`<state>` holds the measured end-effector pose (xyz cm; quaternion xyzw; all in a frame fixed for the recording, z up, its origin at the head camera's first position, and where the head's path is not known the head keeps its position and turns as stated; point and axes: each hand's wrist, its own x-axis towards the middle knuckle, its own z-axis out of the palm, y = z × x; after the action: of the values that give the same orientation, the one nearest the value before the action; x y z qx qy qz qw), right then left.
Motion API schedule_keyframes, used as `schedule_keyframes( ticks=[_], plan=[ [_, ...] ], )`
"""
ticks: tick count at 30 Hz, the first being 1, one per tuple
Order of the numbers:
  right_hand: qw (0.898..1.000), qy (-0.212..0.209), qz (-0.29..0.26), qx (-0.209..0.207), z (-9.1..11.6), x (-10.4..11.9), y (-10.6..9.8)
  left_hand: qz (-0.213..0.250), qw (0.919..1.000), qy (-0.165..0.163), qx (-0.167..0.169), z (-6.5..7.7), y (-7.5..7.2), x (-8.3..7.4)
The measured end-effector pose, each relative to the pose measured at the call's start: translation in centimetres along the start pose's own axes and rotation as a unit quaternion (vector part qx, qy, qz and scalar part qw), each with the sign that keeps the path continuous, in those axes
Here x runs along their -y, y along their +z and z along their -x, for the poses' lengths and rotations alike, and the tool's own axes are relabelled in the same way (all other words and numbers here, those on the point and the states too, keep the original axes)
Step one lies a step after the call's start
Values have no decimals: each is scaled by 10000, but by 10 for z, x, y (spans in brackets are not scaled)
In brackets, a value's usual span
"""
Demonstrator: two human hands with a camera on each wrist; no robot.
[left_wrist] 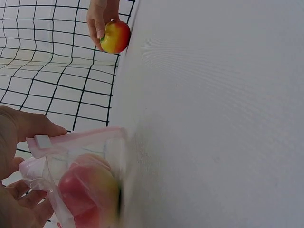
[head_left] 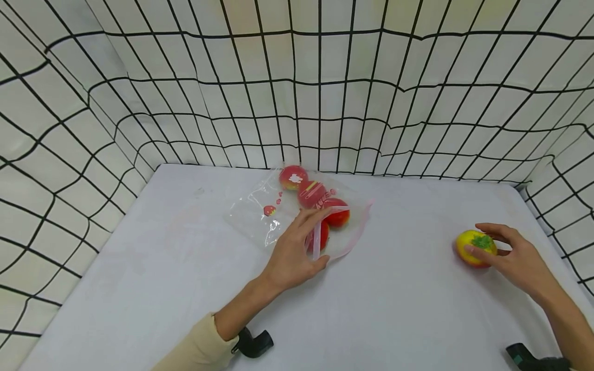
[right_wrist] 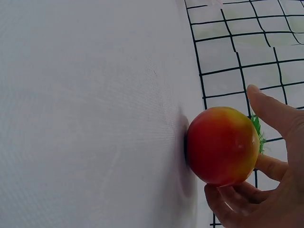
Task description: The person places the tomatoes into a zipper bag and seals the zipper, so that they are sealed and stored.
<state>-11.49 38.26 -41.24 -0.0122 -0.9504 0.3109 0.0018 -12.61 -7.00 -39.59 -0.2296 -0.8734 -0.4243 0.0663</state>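
Note:
A clear plastic bag [head_left: 252, 219] with a pink rim and red print lies toward the back of the table, several red-and-yellow fruits [head_left: 337, 212] inside it. My left hand [head_left: 291, 252] holds the bag at its mouth, thumb and fingers spread apart along the rim; in the left wrist view the thumb touches the pink edge. Far to the right, my right hand [head_left: 517, 257] grips a round red-and-yellow fruit [right_wrist: 222, 146] with a green leafy top. Its thumb and fingers lie on opposite sides. That fruit is at the white tabletop, its red underside facing the right wrist camera.
A white-covered table [head_left: 176, 288] spreads under both hands. Black netting [head_left: 320, 82] over pale walls rises at the back and on both sides. The right hand is close to the table's right edge. Black wrist devices [head_left: 254, 344] sit on both arms.

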Motion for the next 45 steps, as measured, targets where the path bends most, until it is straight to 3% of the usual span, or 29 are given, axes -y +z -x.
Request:
schedule_keyframes(
  ticks=[13,32,45],
  plan=[
    [9976,157,-110,663,4,3,2,55,10000,-2,52,2,1,1],
    [9989,-247,-370,127,6,20,17,75,9999,-3,98,2,0,-1],
    [9981,-453,-399,144,6,41,27,20,10000,-17,80,4,-2,-1]
  ],
)
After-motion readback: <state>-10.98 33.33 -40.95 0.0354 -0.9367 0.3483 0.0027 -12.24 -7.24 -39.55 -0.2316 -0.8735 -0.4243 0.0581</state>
